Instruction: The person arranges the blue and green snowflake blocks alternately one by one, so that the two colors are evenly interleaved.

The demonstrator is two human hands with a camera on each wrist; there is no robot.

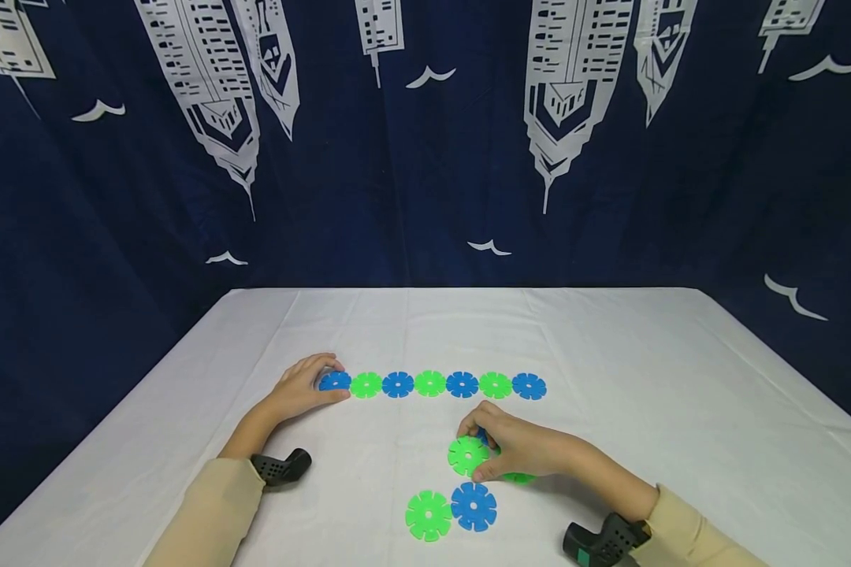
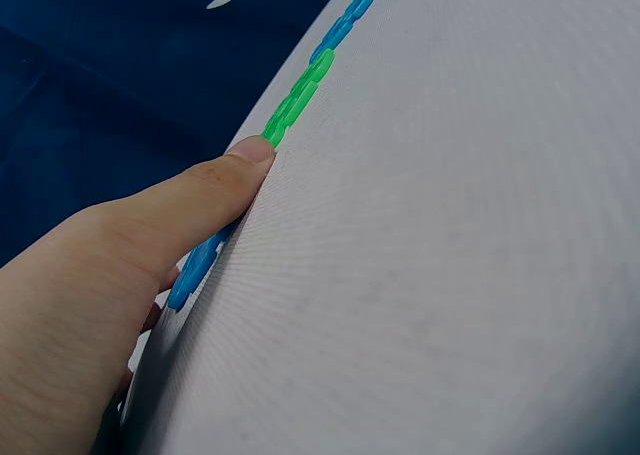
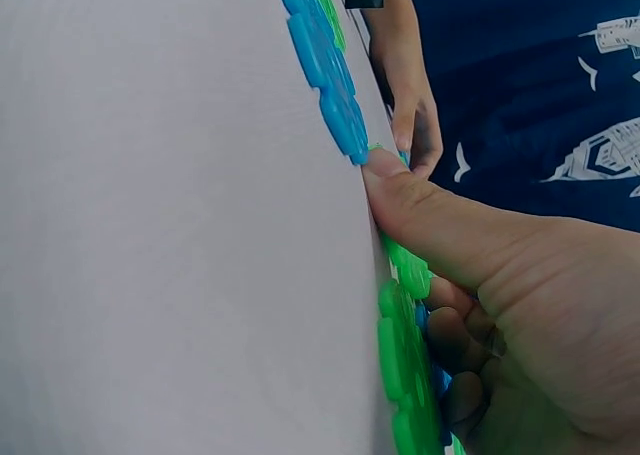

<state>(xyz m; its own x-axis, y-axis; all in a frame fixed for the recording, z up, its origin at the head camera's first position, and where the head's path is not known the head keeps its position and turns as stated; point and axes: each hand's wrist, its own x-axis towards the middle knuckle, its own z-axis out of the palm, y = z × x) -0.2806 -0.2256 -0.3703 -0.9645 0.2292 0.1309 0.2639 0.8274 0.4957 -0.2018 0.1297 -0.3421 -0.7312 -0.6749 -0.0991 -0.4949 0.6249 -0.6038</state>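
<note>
In the head view, notched plastic interlocking discs lie in a row of alternating blue and green. My left hand (image 1: 303, 390) is at the row's left end, thumb and fingers round the blue end disc (image 1: 335, 381). Its thumb reaches the neighbouring green disc (image 2: 300, 97) in the left wrist view. Nearer me, my right hand (image 1: 521, 442) holds a green disc (image 1: 466, 456) by its edge between thumb and fingers. Partly hidden by that hand are a blue disc (image 1: 482, 435) and another green disc (image 1: 519, 478).
A loose green disc (image 1: 429, 516) and a blue disc (image 1: 473, 506) lie side by side near the front of the white-covered table (image 1: 326, 504). A dark blue printed curtain (image 1: 411, 173) hangs behind the table's far edge. Both wrists wear black cameras.
</note>
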